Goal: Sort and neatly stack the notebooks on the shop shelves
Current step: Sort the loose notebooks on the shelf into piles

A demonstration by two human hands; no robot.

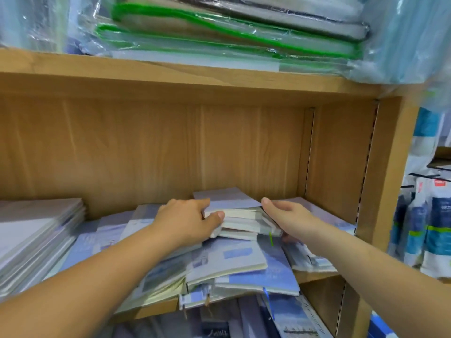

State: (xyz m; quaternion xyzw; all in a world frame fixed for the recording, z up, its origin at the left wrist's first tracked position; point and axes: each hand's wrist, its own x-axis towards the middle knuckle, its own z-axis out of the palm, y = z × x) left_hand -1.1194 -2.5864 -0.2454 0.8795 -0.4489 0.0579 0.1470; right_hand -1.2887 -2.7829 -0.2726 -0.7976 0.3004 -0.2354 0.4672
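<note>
A small stack of lilac-covered notebooks [240, 217] lies on a jumble of blue and lilac notebooks [234, 262] on the wooden shelf [156, 311]. My left hand [188, 219] grips the stack's left end, thumb on the page edges and fingers over the top cover. My right hand [289, 215] presses against the stack's right end with its thumb up by the top cover; its fingers are hidden beneath. A tidy pile of pale notebooks [36, 237] stands at the shelf's left.
Plastic-wrapped green-edged and dark-edged folders [231, 28] fill the shelf above. The shelf's right wall [388, 172] stands close to my right hand. Packaged goods [432, 228] hang beyond it. More notebooks [288, 318] lie on the shelf below.
</note>
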